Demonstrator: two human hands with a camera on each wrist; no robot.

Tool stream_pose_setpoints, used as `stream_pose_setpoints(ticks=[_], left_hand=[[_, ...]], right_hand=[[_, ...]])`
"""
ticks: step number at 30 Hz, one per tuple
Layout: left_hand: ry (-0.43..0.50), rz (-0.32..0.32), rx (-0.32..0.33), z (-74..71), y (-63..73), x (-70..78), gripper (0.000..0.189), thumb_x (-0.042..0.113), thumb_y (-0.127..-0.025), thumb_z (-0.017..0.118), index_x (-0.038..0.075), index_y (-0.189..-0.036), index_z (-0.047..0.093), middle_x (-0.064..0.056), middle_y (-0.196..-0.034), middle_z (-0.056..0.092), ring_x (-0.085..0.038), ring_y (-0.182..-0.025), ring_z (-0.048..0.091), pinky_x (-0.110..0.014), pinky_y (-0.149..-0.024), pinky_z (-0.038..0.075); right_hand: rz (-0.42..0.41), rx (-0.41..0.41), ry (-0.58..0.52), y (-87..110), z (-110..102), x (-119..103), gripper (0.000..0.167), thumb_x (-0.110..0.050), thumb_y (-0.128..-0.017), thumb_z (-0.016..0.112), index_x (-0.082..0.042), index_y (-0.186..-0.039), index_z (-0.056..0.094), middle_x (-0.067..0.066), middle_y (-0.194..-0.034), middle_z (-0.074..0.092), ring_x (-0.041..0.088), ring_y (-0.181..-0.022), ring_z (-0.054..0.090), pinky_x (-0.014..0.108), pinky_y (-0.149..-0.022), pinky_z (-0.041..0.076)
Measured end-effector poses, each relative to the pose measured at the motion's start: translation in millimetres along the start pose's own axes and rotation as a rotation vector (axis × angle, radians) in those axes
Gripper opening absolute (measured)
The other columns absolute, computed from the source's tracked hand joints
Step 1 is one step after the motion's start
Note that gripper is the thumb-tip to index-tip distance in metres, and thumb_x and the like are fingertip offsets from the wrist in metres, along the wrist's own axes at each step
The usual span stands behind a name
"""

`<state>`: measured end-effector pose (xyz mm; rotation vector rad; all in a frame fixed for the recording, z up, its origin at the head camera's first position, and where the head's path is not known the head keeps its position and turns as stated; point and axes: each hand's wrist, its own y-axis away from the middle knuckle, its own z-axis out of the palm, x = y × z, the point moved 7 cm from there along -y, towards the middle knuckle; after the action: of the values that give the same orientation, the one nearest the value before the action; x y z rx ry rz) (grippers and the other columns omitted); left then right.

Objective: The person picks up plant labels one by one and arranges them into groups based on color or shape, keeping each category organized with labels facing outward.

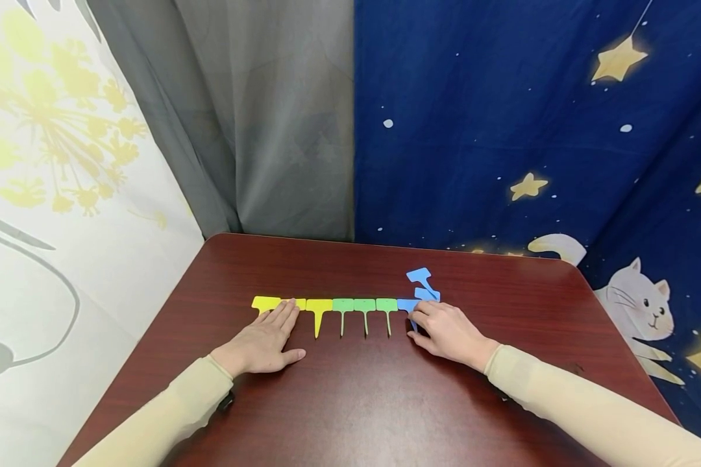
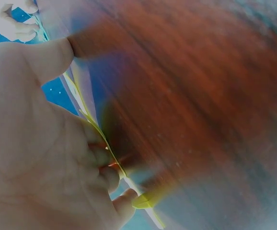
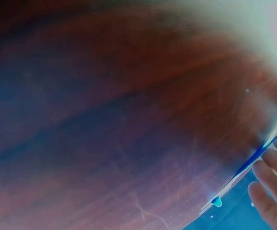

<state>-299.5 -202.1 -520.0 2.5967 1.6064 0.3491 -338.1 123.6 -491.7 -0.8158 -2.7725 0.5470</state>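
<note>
T-shaped plastic plant labels lie in a row in the head view, stems toward me: yellow [image 1: 319, 305], green [image 1: 365, 305], then blue [image 1: 405, 304]. My left hand [image 1: 263, 344] lies flat at the left end, its fingertips on the yellow labels and partly covering them. At the right end, my right hand [image 1: 451, 334] pinches the blue label by its stem between thumb and fingers. Just behind that hand are two more blue labels, one slanted [image 1: 418, 275] and one [image 1: 427, 295] partly hidden. The right wrist view has the blue stem [image 3: 253, 158] beside the fingers [image 3: 268, 179].
The dark red-brown table [image 1: 350, 402] has rounded far corners. Behind it hang a grey curtain [image 1: 292, 130] and a blue curtain [image 1: 473, 130] with stars and a cat. A pale patterned curtain [image 1: 35, 272] hangs at the left.
</note>
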Motion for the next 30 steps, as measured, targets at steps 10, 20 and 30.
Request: stream_pose_setpoints(ticks=[10,20,30], left_hand=[[0.0,0.002,0.003,1.9,-1.0,-1.5,0.09,0.058,-0.099,0.051,-0.002,-0.159,0.018,-0.018,-0.166,0.011,-0.034,-0.153,0.01,-0.054,-0.119,0.018],[0.009,0.003,0.008,2.3,-1.6,-2.2,0.09,0.057,-0.099,0.052,-0.002,-0.159,0.019,-0.018,-0.166,0.012,-0.034,-0.153,0.01,-0.055,-0.119,0.018],[0.003,0.002,0.011,2.4,-2.6,-3.6,0.09,0.058,-0.099,0.051,-0.001,-0.159,0.019,-0.017,-0.167,0.011,-0.034,-0.153,0.009,-0.055,-0.119,0.018]], right_hand=[[0.045,-0.018,0.0,1.7,3,2,0.033,-0.047,-0.092,0.068,-0.014,-0.099,0.072,-0.003,-0.096,0.058,0.011,-0.077,0.053,0.033,-0.063,0.053],[0.134,-0.103,-0.017,1.9,12,10,0.049,-0.044,-0.097,0.064,-0.004,-0.125,0.068,0.012,-0.126,0.062,0.025,-0.113,0.061,0.045,-0.084,0.057],[0.17,-0.091,-0.051,0.1,5,19,0.045,-0.041,-0.099,0.061,-0.008,-0.128,0.067,0.008,-0.128,0.062,0.023,-0.115,0.062,0.045,-0.089,0.055]])
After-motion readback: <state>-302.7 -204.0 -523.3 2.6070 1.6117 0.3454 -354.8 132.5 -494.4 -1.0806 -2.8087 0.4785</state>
